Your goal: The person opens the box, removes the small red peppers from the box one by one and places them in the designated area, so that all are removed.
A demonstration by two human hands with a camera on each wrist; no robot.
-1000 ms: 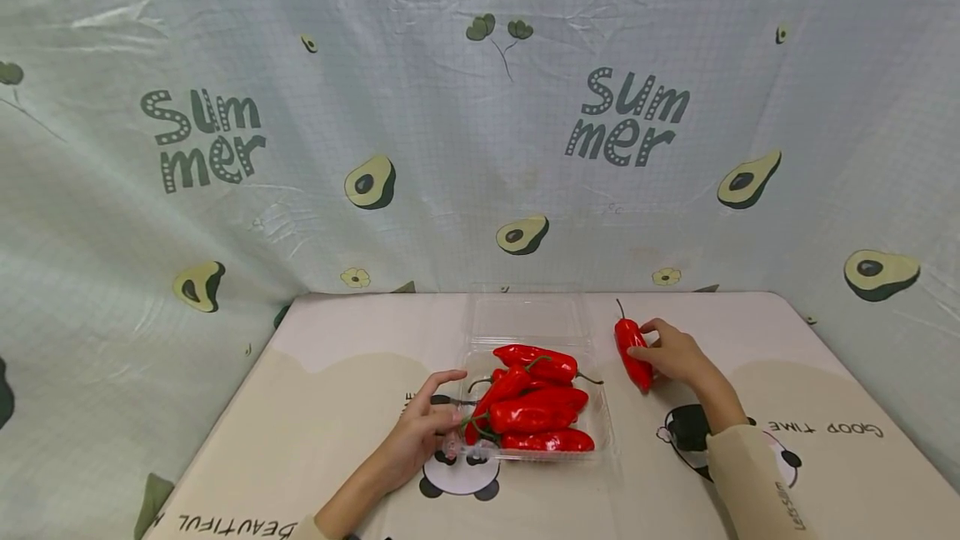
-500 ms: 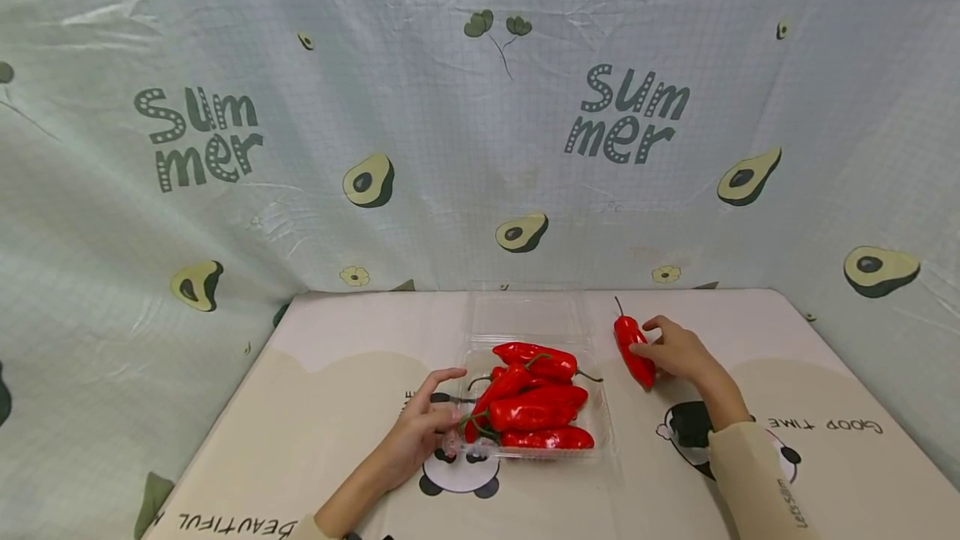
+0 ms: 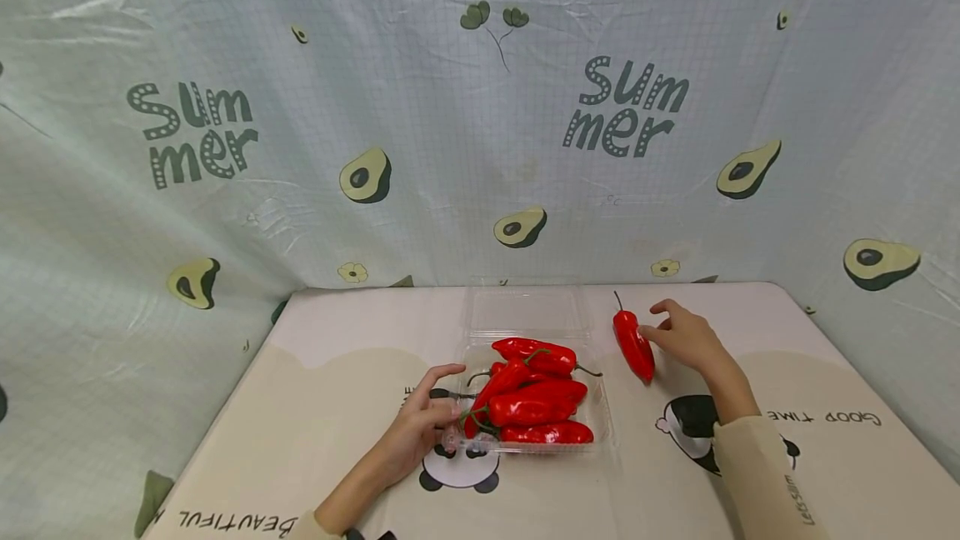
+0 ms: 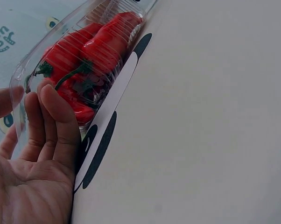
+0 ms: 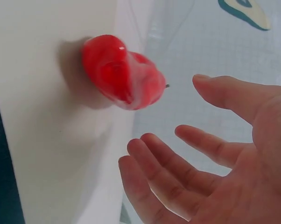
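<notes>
A clear plastic clamshell box (image 3: 603,415) lies with its lid folded back, holding several glossy red peppers (image 3: 532,411) with green stems. At its left edge my left hand (image 3: 416,427) grips the rim, the thumb on top. In the left wrist view the other fingers (image 4: 61,116) curl against the outside of the wall. One single red pepper (image 3: 633,346) lies on the table right of the box, its stem pointing away. My right hand (image 3: 686,340) is just right of it, holding nothing. The right wrist view shows its fingers (image 5: 168,172) relaxed and apart from the pepper.
The transparent lid (image 3: 525,311) lies flat behind the box. A pale tablecloth (image 3: 337,440) with printed pandas and words covers the table. A grey-green curtain (image 3: 435,107) with avocado prints stands behind the table's far edge.
My right hand has let go of the single pepper and drawn back to the right. The pepper stays lying on the table. My left hand stays at the box.
</notes>
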